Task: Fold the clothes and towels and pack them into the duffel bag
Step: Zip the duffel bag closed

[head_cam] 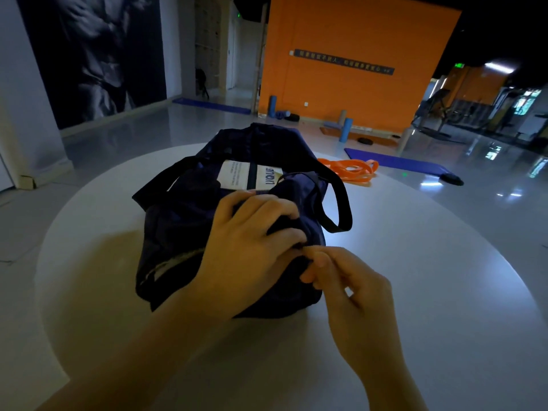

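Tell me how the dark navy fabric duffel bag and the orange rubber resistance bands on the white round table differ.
The dark navy fabric duffel bag is bulky and sits near the person, while the orange rubber resistance bands lie flat at the far edge. Both hands grip the bag; nothing touches the bands. Both rest on the white round table.

Cream label [249, 176] inside open navy duffel bag [184, 221]: large dark letters read "LVQUE", seen sideways; block of small print beside them, too fine to read. Dark strip sign [344, 62] on orange wall [341, 90]: row of pale characters, blurred, unreadable. Green exit-type sign [547, 65] far right, illegible.
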{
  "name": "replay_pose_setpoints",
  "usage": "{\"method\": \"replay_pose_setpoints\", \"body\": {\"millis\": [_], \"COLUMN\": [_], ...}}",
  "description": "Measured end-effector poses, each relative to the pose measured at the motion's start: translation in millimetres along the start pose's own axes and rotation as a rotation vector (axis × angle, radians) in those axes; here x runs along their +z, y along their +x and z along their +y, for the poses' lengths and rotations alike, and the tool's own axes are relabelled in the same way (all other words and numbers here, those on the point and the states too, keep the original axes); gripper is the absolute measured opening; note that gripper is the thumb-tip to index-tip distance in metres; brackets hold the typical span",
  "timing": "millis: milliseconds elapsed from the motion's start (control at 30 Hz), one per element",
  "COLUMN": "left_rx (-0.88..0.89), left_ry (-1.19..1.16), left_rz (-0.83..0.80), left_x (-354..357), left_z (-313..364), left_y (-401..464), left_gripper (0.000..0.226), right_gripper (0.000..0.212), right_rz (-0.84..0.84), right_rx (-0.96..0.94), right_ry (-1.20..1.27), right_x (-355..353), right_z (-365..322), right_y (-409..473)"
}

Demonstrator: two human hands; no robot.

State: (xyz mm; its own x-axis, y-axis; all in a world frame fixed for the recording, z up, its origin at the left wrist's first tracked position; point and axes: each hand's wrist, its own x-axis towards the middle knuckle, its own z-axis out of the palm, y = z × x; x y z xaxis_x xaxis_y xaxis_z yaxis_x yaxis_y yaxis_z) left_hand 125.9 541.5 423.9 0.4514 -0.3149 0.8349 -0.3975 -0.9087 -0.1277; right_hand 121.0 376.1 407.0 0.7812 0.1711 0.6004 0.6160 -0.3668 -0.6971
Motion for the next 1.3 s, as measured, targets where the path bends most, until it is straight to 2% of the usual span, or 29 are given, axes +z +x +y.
{"method": "replay_pose_setpoints", "body": {"millis": [100, 267, 333, 467, 667, 733, 833, 933, 1000, 1067, 1167, 1200, 1300], "left_rx": [-0.057, -0.11, -0.165, -0.374, -0.466, -0.509, -0.601, -0.698, -0.819, -0.966, -1.219, -1.256, -1.221], "left_ry": [-0.041, -0.052, -0.042, -0.067, -0.074, -0.119, -0.206, -0.311, -0.413, -0.479, -0.73, -0.763, -0.668], "left_rz": [0.016, 0.05, 0.105, 0.227, 0.282, 0.302, 0.323, 0.379, 0.4, 0.413, 0.511, 0.525, 0.447], "left_x": [-1.2, -2.7, -2.1, -8.7, -15.1, -16.4, -16.2, -19.0, -22.9, -23.4, -30.0, -33.9, -43.5], "left_z": [-3.0, 0.9, -0.1, -5.1, 5.0, 9.1, 17.1, 23.1, 27.1, 28.9, 20.0, 15.2, 8.6], "left_y": [0.2, -5.2, -13.0, -30.6, -51.8, -56.2, -67.1, -77.1, -79.4, -78.7, -83.5, -85.4, -89.1], "left_gripper": [0.022, 0.023, 0.022, 0.022, 0.022, 0.021, 0.022, 0.011, 0.018, 0.018, 0.013, 0.009, 0.006], "right_gripper": [0.043, 0.026, 0.022, 0.017, 0.015, 0.023, 0.035, 0.028, 0.021, 0.014, 0.011, 0.01, 0.01], "right_rz": [0.196, 0.175, 0.231, 0.28, 0.258, 0.265, 0.243, 0.164, 0.13, 0.161, 0.266, 0.29, 0.297], "right_rx": [-0.099, -0.189, -0.236, -0.208, -0.219, -0.247, -0.436, -0.665, -0.733, -0.741, -0.659, -0.629, -0.588], "right_ry": [-0.195, -0.371, -0.384, -0.345, -0.298, -0.301, -0.42, -0.58, -0.63, -0.636, -0.565, -0.541, -0.528], "right_x": [2.5, 35.5, 40.8, 33.8, 34.6, 34.8, 37.8, 45.9, 51.1, 48.2, 40.4, 39.0, 40.0], "right_z": [12.9, 26.2, 28.7, 35.1, 39.5, 36.3, 23.9, 18.5, 20.3, 21.3, 19.9, 19.8, 19.9], "right_y": [-0.2, 8.7, 8.4, 3.6, -0.6, -1.9, 0.5, 10.4, 13.6, 16.0, 17.2, 15.9, 9.0]}}
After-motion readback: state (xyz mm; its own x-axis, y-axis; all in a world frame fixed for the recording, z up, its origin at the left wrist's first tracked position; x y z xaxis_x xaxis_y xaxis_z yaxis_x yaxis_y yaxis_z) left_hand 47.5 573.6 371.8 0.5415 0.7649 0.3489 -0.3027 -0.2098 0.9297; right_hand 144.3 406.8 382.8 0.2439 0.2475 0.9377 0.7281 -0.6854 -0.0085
